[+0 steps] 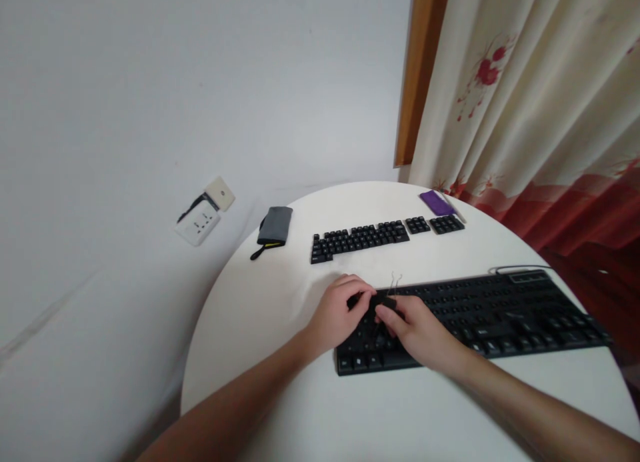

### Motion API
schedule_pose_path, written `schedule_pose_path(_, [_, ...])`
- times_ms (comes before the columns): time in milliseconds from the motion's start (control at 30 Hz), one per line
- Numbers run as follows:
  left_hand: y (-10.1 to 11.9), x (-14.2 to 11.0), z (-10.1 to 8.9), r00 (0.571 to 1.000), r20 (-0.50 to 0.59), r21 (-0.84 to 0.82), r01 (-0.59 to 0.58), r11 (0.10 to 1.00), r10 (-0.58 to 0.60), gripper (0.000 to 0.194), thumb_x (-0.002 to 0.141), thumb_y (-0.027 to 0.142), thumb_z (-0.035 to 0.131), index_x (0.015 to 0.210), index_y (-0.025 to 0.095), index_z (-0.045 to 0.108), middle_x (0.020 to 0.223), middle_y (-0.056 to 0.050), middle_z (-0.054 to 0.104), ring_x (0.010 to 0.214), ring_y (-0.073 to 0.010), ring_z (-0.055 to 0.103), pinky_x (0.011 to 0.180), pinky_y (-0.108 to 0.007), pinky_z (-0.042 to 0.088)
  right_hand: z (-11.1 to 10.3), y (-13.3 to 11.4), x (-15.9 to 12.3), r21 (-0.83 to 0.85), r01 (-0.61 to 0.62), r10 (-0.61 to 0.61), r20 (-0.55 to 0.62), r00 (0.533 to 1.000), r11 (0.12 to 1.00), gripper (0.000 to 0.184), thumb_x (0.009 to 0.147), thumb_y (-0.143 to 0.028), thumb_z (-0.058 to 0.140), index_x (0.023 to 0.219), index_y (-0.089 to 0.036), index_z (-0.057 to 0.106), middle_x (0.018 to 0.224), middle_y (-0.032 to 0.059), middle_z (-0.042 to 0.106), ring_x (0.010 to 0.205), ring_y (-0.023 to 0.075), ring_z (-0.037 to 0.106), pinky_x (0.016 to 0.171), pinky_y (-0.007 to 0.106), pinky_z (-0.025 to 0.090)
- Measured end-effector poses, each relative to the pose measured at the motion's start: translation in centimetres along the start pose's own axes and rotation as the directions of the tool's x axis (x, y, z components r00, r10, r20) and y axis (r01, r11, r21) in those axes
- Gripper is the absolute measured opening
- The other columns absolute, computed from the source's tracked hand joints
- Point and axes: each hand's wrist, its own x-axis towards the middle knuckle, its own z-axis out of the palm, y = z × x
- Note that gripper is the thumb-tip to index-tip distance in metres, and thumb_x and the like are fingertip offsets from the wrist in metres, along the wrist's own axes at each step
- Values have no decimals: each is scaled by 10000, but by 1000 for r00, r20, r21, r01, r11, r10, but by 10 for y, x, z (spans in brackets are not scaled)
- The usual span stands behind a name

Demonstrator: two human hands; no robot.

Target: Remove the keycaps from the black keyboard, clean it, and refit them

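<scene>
A black keyboard point(493, 315) lies at a slant across the white table, with many keycaps gone at its left part and a bottom row still on. Over its left end, my left hand point(337, 312) is closed, thumb and fingers pinched together; what they hold, if anything, is too small and dark to make out. Close beside it, my right hand point(417, 325) grips a wire keycap puller point(389, 303) by its dark handle. The puller's two thin wires point upward, away from the keys.
Removed black keycaps point(367, 238) stand in rows beyond the keyboard, grouped in blocks. A grey pouch point(275, 225) lies at the table's point(240, 315) back left, a purple cloth point(437, 203) at the back right. The keyboard's cable point(520, 267) loops behind it. A wall with sockets point(199, 223) borders the left.
</scene>
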Motion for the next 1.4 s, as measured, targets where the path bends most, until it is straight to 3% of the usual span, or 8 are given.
schedule_pose_path(133, [0,-1,-4,1000,-3,-10,-20,1000,20,162,957,217,531,988,195,689,923,-40,696,900,-178,620,850,-327,470,-4,2,3,101,15,-2,-125,992,995,383,960,-422,495,669,-177,536,613,-19,534,592,125,482,565,235,367])
schedule_pose_path(300, [-2,-2,-7,991,31,-5,-130,992,130,279,783,291,786,1023,203,678,937,-31,701,893,-196,619,880,-363,454,-11,-2,4,83,68,-42,-282,959,994,333,962,-420,514,798,-169,658,670,-5,607,618,133,540,621,244,420])
schedule_pose_path(500, [-7,-5,-5,983,-45,-16,-177,984,177,171,804,200,742,960,193,672,929,-51,691,890,-195,620,842,-357,485,-9,-6,2,43,175,-159,-258,953,984,265,960,-351,534,937,-180,735,859,50,706,819,178,644,800,286,481])
schedule_pose_path(667, [-6,-6,-5,980,-33,-1,-197,980,197,189,847,178,698,1026,210,646,949,-41,703,906,-193,612,865,-367,486,-6,-5,3,116,110,-75,-276,958,987,297,967,-373,523,1025,-187,747,989,68,742,940,204,670,895,316,486])
schedule_pose_path(833, [-5,-5,-5,956,23,169,-292,941,293,168,903,200,636,1070,220,635,996,-50,707,964,-216,591,890,-392,487,-4,-1,4,189,56,-5,-260,966,980,330,962,-406,527,1010,-178,761,940,65,762,887,213,692,858,316,511])
schedule_pose_path(1033, [-1,-7,-6,936,59,342,-344,874,346,197,922,218,612,1117,216,640,1079,-58,698,1043,-225,576,948,-414,487,-4,-2,5,188,59,-7,-267,964,980,328,958,-405,539,1013,-161,750,949,73,759,859,207,689,823,298,512])
schedule_pose_path(1267, [6,-7,-9,897,74,391,-428,815,436,180,919,167,615,1082,213,675,1177,-61,672,1109,-223,548,966,-400,487,-1,0,4,127,57,-20,-275,961,990,332,963,-410,523,979,-159,739,912,70,756,816,210,679,778,296,505])
schedule_pose_path(1400, [7,-8,-8,899,79,416,-423,805,432,196,927,162,602,1092,226,686,1198,-63,670,1118,-232,549,946,-404,485,-1,0,4,128,53,-13,-292,956,990,341,955,-425,530,928,-151,731,852,60,746,779,202,668,738,280,501])
